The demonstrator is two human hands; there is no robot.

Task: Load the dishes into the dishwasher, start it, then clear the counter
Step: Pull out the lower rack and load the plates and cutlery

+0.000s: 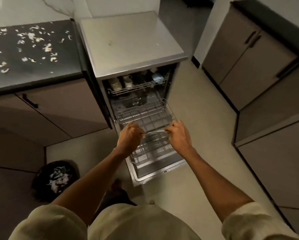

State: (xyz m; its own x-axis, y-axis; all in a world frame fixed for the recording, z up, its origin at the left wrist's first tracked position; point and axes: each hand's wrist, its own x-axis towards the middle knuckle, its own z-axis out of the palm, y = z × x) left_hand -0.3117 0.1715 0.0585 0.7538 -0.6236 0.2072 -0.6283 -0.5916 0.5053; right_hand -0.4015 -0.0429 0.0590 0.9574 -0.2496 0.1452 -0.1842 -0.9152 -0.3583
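A black stone counter [32,54] fills the upper left of the frame, strewn with pale vegetable peelings [30,36]; brown flat-fronted cabinets [58,108] with dark bar handles sit under it. At lower left a round black bin [56,178] stands on the beige tiled floor [202,118], holding white scraps. In the centre, a freestanding silver dishwasher [131,44] stands with its door [155,172] dropped open toward the bottom of the frame. Its upper wire rack [138,87] holds pale jars and a light blue cup, while the grey lower wire rack [145,118] is pulled out over the door. Above that rack, the left hand [128,137] has its fingers curled, pinching one end of a thin metal utensil [156,132]; whether it is a fork or a spoon is unclear. The right hand [179,136] pinches the other end. More brown cabinets [245,54] under a dark top line the right side of the frame
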